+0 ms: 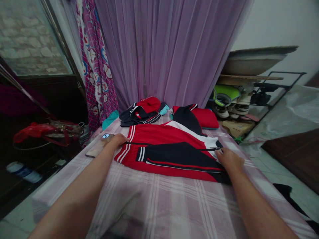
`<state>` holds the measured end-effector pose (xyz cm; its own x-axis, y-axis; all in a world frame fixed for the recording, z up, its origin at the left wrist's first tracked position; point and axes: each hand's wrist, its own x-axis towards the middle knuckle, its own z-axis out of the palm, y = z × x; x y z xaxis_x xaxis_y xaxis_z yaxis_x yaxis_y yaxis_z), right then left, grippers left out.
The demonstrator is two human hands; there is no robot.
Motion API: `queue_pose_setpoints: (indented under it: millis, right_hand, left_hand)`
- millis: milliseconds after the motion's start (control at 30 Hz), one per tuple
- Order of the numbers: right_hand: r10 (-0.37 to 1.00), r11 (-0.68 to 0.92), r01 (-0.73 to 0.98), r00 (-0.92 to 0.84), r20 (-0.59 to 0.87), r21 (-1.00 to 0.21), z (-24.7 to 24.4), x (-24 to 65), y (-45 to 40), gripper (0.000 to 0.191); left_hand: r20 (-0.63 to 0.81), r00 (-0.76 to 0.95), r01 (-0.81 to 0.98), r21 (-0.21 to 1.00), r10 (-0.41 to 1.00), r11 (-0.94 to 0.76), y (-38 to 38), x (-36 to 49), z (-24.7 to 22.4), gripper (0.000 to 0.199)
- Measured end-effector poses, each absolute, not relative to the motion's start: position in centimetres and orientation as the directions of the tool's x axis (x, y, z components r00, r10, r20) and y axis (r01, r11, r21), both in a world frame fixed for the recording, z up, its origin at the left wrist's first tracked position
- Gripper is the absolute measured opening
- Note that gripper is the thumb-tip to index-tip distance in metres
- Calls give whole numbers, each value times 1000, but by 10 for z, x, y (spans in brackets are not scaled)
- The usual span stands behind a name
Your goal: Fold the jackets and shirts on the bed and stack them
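Note:
A red, black and white zip jacket (159,135) lies spread sideways on the checked cloth, its zip line running left to right. One black sleeve (171,153) with white cuff stripes is folded across the front. My left hand (120,139) pinches the striped hem at the zip's left end. At the collar end, my right hand (229,159) has its fingers closed on the jacket by the zip. Beside my left forearm lies a phone (96,150), partly covered by that arm.
A crumpled pile of red and black clothes (144,111) sits at the back, with folded red clothing (206,118) to its right. Purple curtains (159,49) hang behind the checked cloth (174,199). A shoe rack (264,88) stands at right; a spray can (23,172) lies at left.

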<state>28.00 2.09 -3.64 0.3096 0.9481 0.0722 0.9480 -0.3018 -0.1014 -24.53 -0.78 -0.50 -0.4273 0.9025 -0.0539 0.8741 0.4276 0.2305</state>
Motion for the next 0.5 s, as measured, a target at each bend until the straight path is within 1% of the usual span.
queue_pose_setpoints:
  millis: [100,200,367,500]
  right_hand:
    - [948,-294,950,304,91,-108,-39,282,23,43]
    - [948,-292,949,304,96,-122,-43,283,25,46]
    - [952,-297,948,304,46,-111,-41,290,30,51]
    - [967,-253,965,251,-36,-72,-37,295,34,47]
  left_hand:
    - [-129,-436,872,184,891,454,-1,-242,-1,23]
    - [-144,-454,867,158,879,473,-2,-236,-3,25]
    - [-67,-493,855,149,867,497,-14,-223,-15,42]
    - [-12,-497,858,141,868,494,-23,-221,-18,40]
